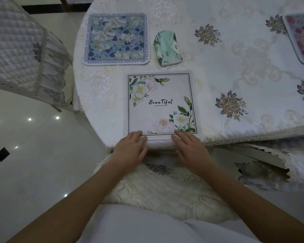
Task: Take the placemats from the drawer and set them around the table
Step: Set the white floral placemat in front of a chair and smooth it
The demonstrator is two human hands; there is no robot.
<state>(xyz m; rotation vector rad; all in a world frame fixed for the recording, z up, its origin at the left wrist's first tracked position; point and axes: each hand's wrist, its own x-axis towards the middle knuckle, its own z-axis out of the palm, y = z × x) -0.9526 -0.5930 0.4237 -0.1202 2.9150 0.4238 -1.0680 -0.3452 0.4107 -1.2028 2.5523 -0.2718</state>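
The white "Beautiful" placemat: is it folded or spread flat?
Spread flat: the white placemat shows its printed frame on all sides, with no fold.

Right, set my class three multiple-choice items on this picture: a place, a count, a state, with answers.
1. Where is the green cloth? A) right of the blue placemat B) in a bowl C) on a plate
2. How many placemats show on the table? A) one B) three C) five
3. How do the left hand and right hand lie? A) as fists B) fingers straight on the white placemat C) round a cup
Answers: 1 A, it lies beside the blue one; 2 B, blue, white and a pink placemat cut off at right; 3 B, fingers rest on its near edge.
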